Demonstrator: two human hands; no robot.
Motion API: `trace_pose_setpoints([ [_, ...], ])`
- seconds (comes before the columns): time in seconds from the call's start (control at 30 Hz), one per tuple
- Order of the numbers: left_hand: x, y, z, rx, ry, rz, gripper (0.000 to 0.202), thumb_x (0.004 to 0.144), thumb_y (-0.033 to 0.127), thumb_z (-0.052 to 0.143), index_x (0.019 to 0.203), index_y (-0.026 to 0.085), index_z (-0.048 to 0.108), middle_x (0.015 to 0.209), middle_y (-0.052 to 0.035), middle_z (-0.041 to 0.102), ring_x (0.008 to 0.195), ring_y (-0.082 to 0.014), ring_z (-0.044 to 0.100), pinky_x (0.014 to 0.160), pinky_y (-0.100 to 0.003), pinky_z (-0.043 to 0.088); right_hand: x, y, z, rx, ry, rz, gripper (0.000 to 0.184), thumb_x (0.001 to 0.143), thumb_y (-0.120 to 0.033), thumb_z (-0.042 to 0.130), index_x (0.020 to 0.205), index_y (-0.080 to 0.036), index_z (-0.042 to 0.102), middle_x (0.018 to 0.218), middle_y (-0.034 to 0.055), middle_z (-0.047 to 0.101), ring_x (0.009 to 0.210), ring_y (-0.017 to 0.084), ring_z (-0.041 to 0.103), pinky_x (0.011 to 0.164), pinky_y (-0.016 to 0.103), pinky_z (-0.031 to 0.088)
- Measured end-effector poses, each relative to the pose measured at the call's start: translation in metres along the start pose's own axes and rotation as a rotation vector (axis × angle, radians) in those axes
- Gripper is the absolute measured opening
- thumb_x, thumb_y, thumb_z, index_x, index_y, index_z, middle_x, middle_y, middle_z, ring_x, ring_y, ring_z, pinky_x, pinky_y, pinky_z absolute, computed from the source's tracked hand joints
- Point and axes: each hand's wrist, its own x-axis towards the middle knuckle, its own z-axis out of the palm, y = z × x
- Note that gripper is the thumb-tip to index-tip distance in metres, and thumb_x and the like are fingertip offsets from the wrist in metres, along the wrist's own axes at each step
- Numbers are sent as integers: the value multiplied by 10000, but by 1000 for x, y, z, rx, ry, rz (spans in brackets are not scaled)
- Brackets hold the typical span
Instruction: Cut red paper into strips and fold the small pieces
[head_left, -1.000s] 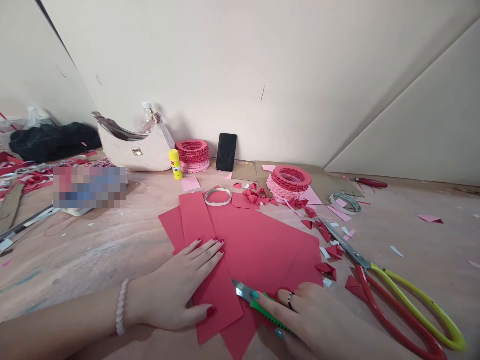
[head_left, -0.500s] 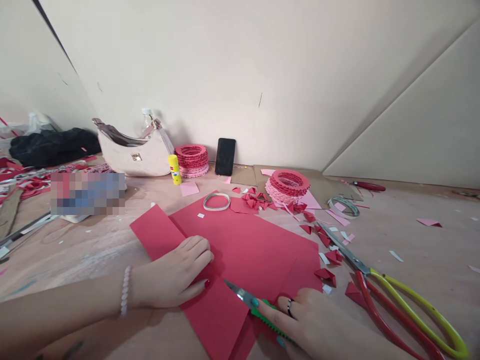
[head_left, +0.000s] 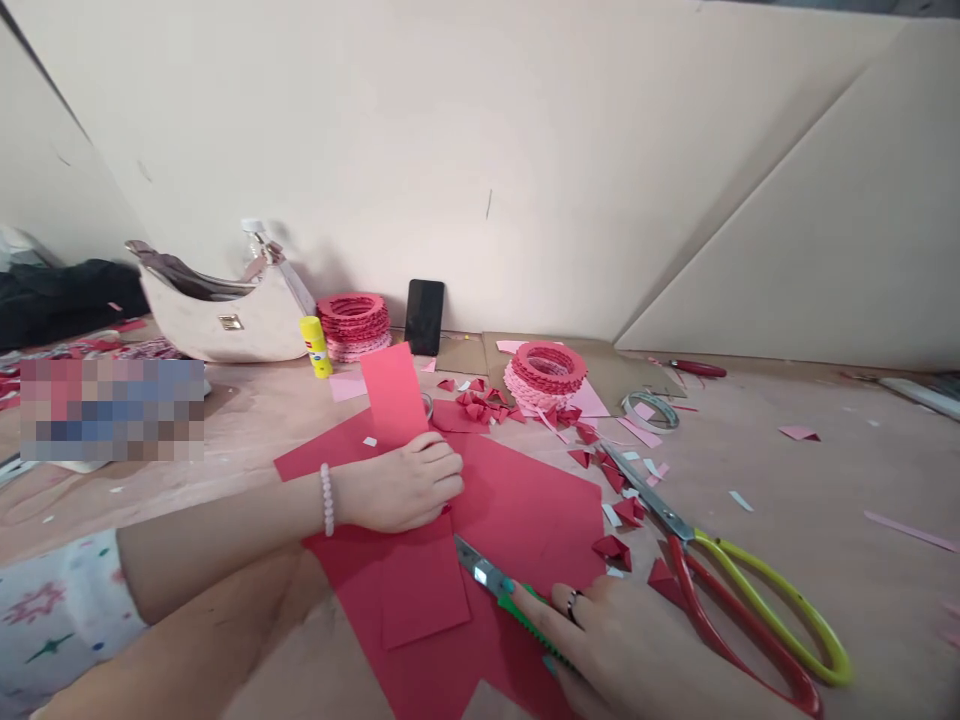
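Note:
My left hand (head_left: 409,485), with a beaded bracelet at its wrist, is closed over the middle of a red paper strip (head_left: 394,385). The strip's far end rises beyond my fingers and its near end lies toward me. Beneath it are larger red paper sheets (head_left: 525,490). My right hand (head_left: 600,630) grips a green utility knife (head_left: 517,605), index finger stretched along it. The blade is out, its tip beside the strip's right edge; I cannot tell whether they touch. Large scissors (head_left: 682,535) with red and yellow handles lie right of the sheets.
Folded red pieces (head_left: 480,405) and paper scraps are scattered around. Behind stand stacked paper rings (head_left: 545,370), more rings (head_left: 352,325), a glue stick (head_left: 316,347), a black phone (head_left: 424,317) and a pale handbag (head_left: 225,320). A tape roll (head_left: 649,411) lies at right, by cardboard.
My left hand has turned the red strip more upright and shifted it over the sheets. The right hand keeps the knife. The view has swung slightly right.

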Motion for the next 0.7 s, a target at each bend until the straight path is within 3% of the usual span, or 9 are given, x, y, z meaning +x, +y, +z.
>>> trace_pose_setpoints([
  [0.1, 0, 4, 7, -51, 50, -178, 375, 883, 207, 389, 1252, 144, 410, 1251, -126, 461, 1195, -273, 350, 1010, -467, 219, -1, 4, -1, 30, -45, 53, 453, 752, -202, 444, 1203, -215, 396, 587, -44, 557, 391, 108, 348, 490, 336, 24],
  [0.23, -17, 14, 12, -214, -70, -310, 557, 906, 342, 364, 1406, 162, 199, 1465, -130, 195, 1341, -303, 140, 1054, -510, 165, 1, 8, -3, 75, -83, 51, 457, 720, -172, 454, 1175, -208, 417, 606, -39, 579, 398, 108, 361, 485, 333, 30],
  [0.43, -30, 18, 19, -404, -158, -313, 837, 810, 591, 440, 1439, 168, 85, 1482, -148, 64, 1352, -330, 71, 1079, -516, 112, 6, 15, -9, 101, -89, -8, 389, 745, -209, 498, 1132, -213, 457, 626, -38, 581, 426, 113, 414, 464, 323, 67],
  [0.53, -30, 16, 18, -434, -157, -298, 865, 797, 583, 466, 1440, 168, 63, 1481, -137, 57, 1354, -320, 65, 1086, -520, 70, 6, 19, -8, 95, -86, -87, 367, 782, -245, 483, 1147, -213, 458, 630, -33, 572, 406, 116, 396, 463, 327, 91],
  [0.7, -34, 20, 7, -532, -188, -180, 940, 755, 589, 521, 1440, 146, 54, 1477, -136, 57, 1354, -302, 98, 1102, -475, 84, 3, 23, -8, 32, -93, -20, 448, 754, -251, 513, 1196, -236, 439, 627, -33, 559, 451, 138, 452, 472, 331, 125],
])
